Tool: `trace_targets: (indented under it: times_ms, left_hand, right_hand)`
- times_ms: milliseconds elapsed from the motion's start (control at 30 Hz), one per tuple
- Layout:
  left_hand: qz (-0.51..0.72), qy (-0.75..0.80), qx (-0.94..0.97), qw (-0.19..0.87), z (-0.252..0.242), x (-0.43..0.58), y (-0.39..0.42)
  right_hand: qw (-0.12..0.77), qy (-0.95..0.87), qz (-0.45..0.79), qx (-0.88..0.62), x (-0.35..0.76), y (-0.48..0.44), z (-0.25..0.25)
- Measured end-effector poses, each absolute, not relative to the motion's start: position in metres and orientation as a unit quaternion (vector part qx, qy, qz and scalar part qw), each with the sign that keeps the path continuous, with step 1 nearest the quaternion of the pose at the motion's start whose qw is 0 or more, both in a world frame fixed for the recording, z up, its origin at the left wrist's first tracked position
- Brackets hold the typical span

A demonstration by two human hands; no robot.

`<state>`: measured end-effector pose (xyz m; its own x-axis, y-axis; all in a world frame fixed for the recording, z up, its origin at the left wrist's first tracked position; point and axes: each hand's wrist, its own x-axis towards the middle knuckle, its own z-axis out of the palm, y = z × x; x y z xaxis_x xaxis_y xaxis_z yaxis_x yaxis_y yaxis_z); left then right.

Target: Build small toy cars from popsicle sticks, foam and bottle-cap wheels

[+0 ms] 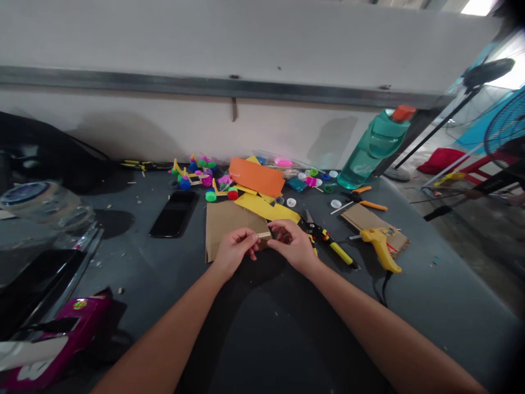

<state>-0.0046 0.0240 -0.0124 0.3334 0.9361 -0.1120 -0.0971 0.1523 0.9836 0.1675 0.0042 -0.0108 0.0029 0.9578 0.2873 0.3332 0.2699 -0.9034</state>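
Observation:
My left hand pinches a short, pale wooden stick between thumb and fingers. Close by on the right, my right hand is curled around a thin dark object at the stick's far end; its kind is too small to make out. Both hands are over the near part of a brown cardboard piece. Beyond them lie yellow paper strips and an orange sheet. Beside my right hand are pliers with yellow-and-black handles, partly hidden.
Colourful bottle-cap pieces line the back. A black phone lies left, near a clear jar and a magenta box. To the right are a yellow glue gun, orange-handled pliers and a teal bottle.

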Motion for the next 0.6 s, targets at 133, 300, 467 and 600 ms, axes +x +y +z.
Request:
trace_targets:
  times_ms: [133, 300, 467, 600]
  left_hand:
    - [0.388, 0.410, 0.531, 0.632, -0.0134, -0.0048, 0.0239]
    - [0.383, 0.418, 0.533, 0.628, -0.0106, -0.0042, 0.0230]
    - [0.408, 0.419, 0.505, 0.634, -0.0094, -0.0032, 0.0226]
    - [0.416, 0.425, 0.504, 0.626, -0.0103, -0.0030, 0.0221]
  right_hand:
    - [0.487, -0.654, 0.279, -0.507, 0.1668, 0.0019, -0.0095]
    - [0.505, -0.643, 0.243, -0.522, 0.1694, 0.0018, -0.0091]
    - [0.515, -0.629, 0.245, -0.529, 0.1708, 0.0017, -0.0075]
    - [0.515, -0.629, 0.248, -0.527, 0.1705, 0.0009, -0.0063]
